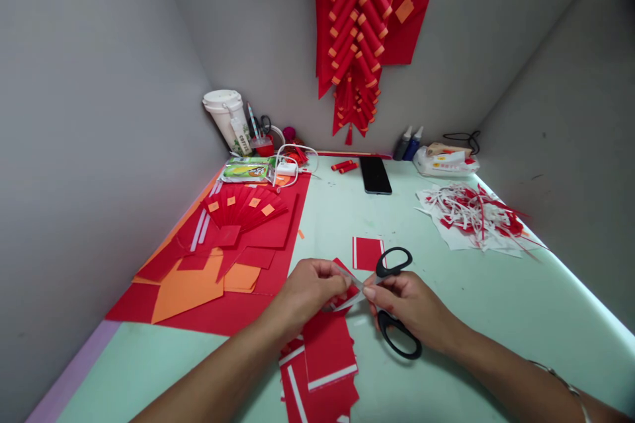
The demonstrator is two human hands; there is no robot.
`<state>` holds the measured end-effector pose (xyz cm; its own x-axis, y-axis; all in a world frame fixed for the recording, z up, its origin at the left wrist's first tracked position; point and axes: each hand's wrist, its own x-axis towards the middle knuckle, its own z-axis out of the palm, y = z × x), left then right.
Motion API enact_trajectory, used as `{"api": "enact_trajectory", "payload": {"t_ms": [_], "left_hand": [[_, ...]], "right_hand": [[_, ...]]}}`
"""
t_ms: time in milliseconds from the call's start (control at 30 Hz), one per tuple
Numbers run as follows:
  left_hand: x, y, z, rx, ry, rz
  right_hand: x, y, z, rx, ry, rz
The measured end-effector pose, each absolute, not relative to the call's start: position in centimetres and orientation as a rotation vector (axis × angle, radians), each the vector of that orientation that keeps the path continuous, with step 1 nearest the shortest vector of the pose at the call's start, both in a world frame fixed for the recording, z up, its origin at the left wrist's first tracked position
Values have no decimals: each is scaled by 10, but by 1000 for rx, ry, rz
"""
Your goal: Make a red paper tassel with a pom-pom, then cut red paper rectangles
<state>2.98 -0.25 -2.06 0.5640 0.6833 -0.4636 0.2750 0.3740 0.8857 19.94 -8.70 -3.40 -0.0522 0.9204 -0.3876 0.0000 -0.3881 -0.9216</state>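
A small piece of red paper [353,290] is pinched in my left hand [317,287], near the middle of the table. My right hand [409,304] closes around the pivot of a pair of scissors [401,338] with black handles. Its blades are spread and point left, close to my left fingertips and the red paper; whether they touch it I cannot tell. Below my left hand lies a pile of red paper rectangles [330,350] with white strips along some edges. Just beyond the scissors rests another red rectangle [368,254] with white side strips.
Red and orange paper sheets [196,287] and a red paper fan [243,208] cover the left. White and red scraps [471,211] lie at right. A phone [376,175], red rolls [344,166], glue bottles [411,144] and a white cup [228,120] stand toward the back wall.
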Motion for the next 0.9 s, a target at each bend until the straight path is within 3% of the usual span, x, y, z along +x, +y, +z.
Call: {"api": "enact_trajectory", "payload": {"t_ms": [900], "left_hand": [[31,-4,-19,1186,994,325]], "right_hand": [[198,-87,-34,-1453,-981,1548]]}}
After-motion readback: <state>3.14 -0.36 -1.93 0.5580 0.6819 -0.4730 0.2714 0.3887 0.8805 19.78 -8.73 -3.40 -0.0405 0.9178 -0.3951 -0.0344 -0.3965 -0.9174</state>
